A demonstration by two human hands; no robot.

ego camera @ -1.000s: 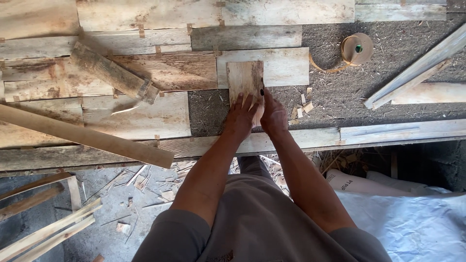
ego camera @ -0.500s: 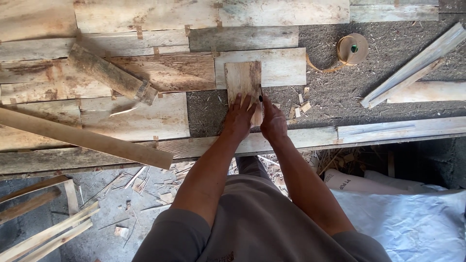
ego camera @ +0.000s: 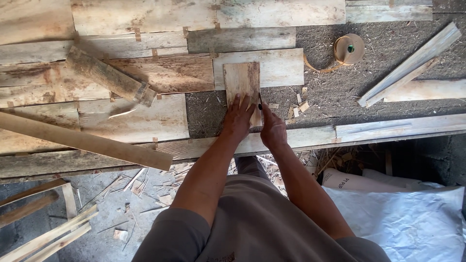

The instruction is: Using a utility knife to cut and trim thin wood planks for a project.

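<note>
Little moved since earlier: left hand (ego camera: 238, 118) still flat, fingers spread, on small wood board (ego camera: 241, 82); right hand (ego camera: 273, 130) still pinching dark tool (ego camera: 260, 103) at board's right edge.

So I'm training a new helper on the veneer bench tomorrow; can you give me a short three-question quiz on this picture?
1. True or false: the left hand lies flat on the small wooden sheet.
2. Which side of the sheet does the right hand work at: A) its left edge, B) its right edge, C) its far end?
3. What round thing lies on the grey board right of the sheet?

Key
1. True. The fingers are spread on its near end.
2. B. It holds a small dark tool against the right edge; what kind of tool is too small to tell.
3. A roll of tape, with a loose tail curling towards the sheet.
</note>
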